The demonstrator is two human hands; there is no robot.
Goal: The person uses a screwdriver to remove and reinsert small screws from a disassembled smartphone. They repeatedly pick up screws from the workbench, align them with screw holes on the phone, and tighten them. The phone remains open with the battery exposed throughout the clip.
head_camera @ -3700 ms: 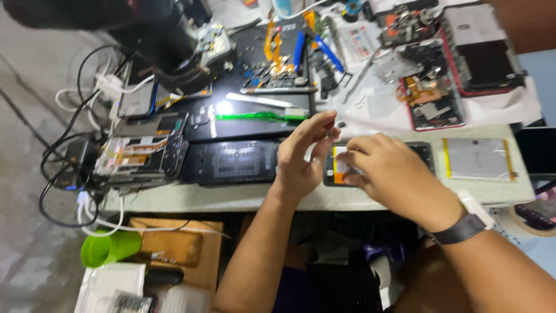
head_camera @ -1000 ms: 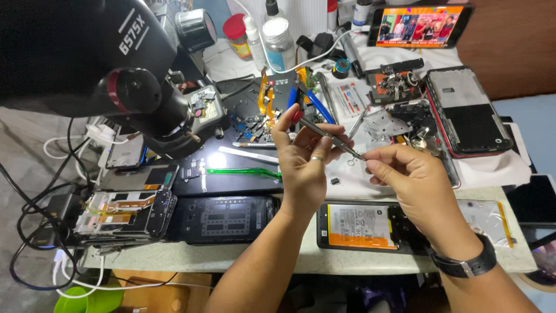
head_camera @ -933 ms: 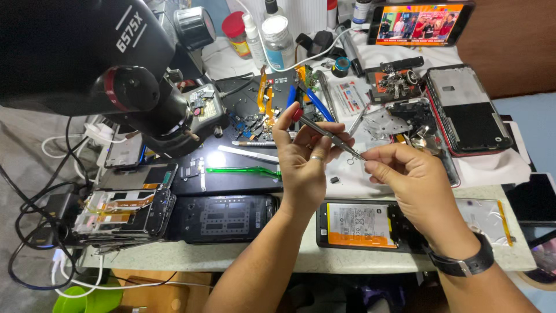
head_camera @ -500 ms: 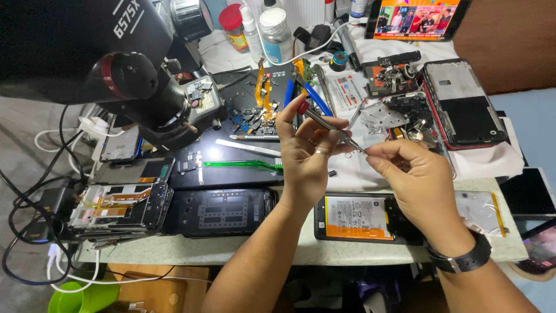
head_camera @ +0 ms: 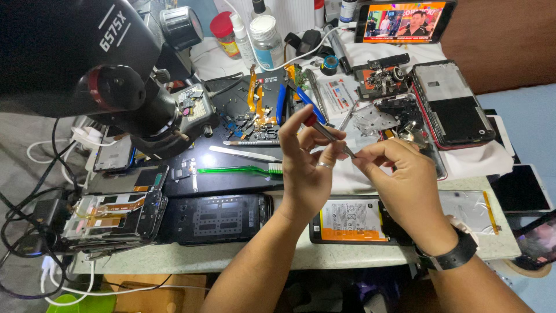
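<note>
Left hand (head_camera: 307, 168) pinches a red-tipped screwdriver (head_camera: 324, 130) above the worktop (head_camera: 289, 255); right hand (head_camera: 399, 185) closes on its tip, perhaps fitting a bit. The opened phone (head_camera: 353, 220) below waits, battery exposed.

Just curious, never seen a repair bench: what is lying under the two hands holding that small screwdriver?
Under the left hand and right hand lies an opened phone showing its white-and-orange battery. Its right end is covered by the right wrist.
</note>
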